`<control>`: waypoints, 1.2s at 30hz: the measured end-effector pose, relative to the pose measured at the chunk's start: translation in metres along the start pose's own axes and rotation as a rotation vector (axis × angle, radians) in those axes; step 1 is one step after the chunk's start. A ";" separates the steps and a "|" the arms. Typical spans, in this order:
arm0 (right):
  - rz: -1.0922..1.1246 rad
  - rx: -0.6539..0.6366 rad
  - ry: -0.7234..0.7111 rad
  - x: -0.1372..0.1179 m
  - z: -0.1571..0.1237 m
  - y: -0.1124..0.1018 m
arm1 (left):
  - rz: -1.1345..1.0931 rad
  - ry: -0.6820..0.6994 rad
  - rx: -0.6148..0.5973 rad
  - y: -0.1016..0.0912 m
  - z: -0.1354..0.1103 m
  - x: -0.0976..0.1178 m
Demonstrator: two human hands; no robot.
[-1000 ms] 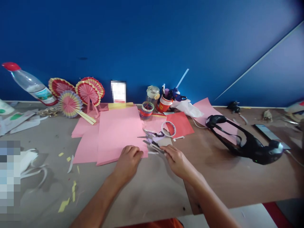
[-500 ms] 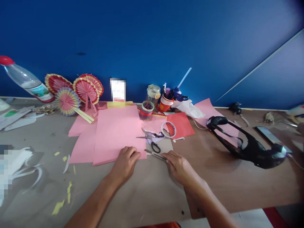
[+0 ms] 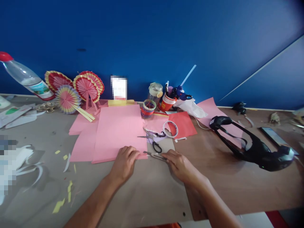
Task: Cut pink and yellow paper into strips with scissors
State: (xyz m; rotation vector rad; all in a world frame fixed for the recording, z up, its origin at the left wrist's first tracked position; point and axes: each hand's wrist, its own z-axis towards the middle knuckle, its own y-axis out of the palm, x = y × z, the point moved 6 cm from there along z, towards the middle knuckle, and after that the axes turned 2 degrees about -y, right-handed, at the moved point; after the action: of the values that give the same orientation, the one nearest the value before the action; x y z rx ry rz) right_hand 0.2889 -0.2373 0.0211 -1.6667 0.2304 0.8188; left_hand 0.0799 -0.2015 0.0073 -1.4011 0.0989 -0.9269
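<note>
My left hand point(image 3: 126, 162) rests at the near edge of a large pink paper sheet point(image 3: 118, 126), its fingers bent and pressed together on a narrow fold along that edge. My right hand point(image 3: 177, 163) grips a slim utility knife point(image 3: 156, 155) by its rear end. The blade points left, its tip at the sheet's lower right corner, close to my left fingertips. Scissors point(image 3: 156, 146) with black handles lie partly spread just beyond the knife. A roll of white tape point(image 3: 170, 129) lies behind them, over red paper point(image 3: 186, 125).
Pleated paper fans point(image 3: 86, 87) and a plastic bottle point(image 3: 30, 80) stand at the back left. A red cup point(image 3: 167, 104) of pens and a clear jar point(image 3: 155, 90) stand by the blue wall. On the right are a black headset point(image 3: 251, 148) and a phone point(image 3: 273, 136). Yellow scraps point(image 3: 58, 205) lie left.
The knife's tip has come slightly left, onto the sheet's corner. Both hands stay nearly in place, and the view has shifted a little.
</note>
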 end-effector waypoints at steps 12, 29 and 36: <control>-0.004 -0.051 -0.017 -0.002 -0.002 -0.003 | -0.009 -0.015 -0.002 0.001 0.002 -0.001; -0.400 0.042 -0.263 0.000 0.011 0.001 | -0.014 -0.017 0.050 0.000 0.004 -0.001; -0.512 0.142 -0.308 0.006 0.006 0.004 | -0.005 -0.027 0.032 0.001 0.006 -0.001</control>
State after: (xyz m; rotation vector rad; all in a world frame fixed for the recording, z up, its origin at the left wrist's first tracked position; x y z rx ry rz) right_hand 0.2885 -0.2311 0.0141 -1.3563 -0.3348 0.6366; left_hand 0.0828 -0.1957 0.0074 -1.3843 0.0599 -0.9091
